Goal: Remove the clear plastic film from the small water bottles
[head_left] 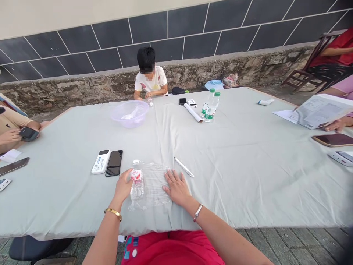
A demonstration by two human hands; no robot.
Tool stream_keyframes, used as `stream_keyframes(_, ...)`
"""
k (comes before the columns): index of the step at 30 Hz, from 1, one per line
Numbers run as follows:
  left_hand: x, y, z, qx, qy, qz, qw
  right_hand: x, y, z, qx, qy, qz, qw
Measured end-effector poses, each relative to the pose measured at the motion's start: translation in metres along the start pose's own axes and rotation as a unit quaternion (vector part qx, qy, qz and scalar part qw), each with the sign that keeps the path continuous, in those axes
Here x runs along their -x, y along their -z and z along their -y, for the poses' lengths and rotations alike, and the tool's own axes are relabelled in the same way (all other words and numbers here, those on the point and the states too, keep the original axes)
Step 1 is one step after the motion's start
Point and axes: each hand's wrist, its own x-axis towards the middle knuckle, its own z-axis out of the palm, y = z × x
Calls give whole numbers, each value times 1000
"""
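Note:
A clear plastic bottle [137, 188] with a white cap and a red and pink label lies on its side on a sheet of clear plastic film [156, 184]. My left hand [123, 186] is at the bottle's left side, its fingers and thumb curled against it by the label. My right hand [177, 187] lies flat on the right edge of the film, fingers spread. Just beyond it rests a white pen [184, 166]. To the left of the bottle are a black phone [114, 163] and a white power bank [100, 162].
A grey cloth covers the table [234, 173]. Farther back stand a purple basin [129, 114], a white roll [193, 112] and two green-capped bottles [211, 108]. A person [151, 81] sits opposite with a bottle. Others at both sides hold a dark device [29, 134] and papers [317, 110].

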Motion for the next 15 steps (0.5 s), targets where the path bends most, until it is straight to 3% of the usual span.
stream_keyframes(2,3,2,4,0,28,-6,1000,3,0,-3,8,-9,-8,1000)
stream_keyframes(8,12,-18,-15,-155,40,1,987,9,2,-8,23,-31,-17,999)
stream_keyframes(13,7,-14,-15,29,41,18,999,13,1,-14,30,-50,-26,998)
stream_keyframes(15,6,-15,-14,53,48,3,997,14,1,-15,34,-55,-32,997)
